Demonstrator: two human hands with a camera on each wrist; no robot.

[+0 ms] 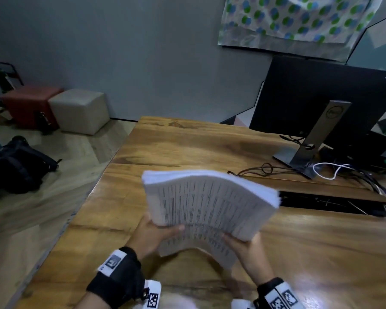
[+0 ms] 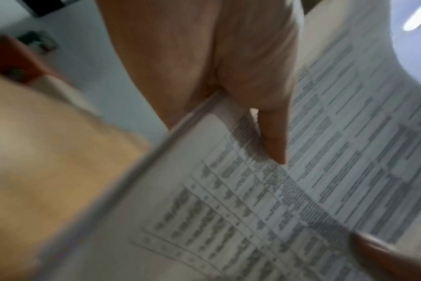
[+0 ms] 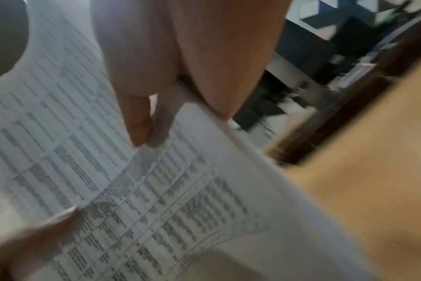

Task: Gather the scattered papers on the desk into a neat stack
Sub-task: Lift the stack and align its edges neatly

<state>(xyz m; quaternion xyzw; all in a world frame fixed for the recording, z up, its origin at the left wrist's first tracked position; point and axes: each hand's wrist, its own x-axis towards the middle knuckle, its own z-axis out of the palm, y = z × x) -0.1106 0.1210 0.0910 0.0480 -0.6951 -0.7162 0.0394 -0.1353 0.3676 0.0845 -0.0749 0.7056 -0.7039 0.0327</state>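
Observation:
A thick stack of printed papers (image 1: 210,204) with tables of text is held up above the wooden desk (image 1: 187,148), bowed and tilted. My left hand (image 1: 158,233) grips its lower left edge, thumb on the top sheet. My right hand (image 1: 243,244) grips the lower right edge. In the left wrist view the thumb (image 2: 274,136) presses on the papers (image 2: 301,171); the right wrist view shows the other thumb (image 3: 138,121) lying on the printed sheet (image 3: 156,190). The fingers under the stack are hidden. The lower sheets droop toward me.
A black monitor (image 1: 321,97) on a grey stand (image 1: 308,152) sits at the desk's back right, with tangled cables (image 1: 334,172) and a cable slot (image 1: 332,202). Left of the desk are floor, a black bag (image 1: 18,166) and two cube stools (image 1: 80,110).

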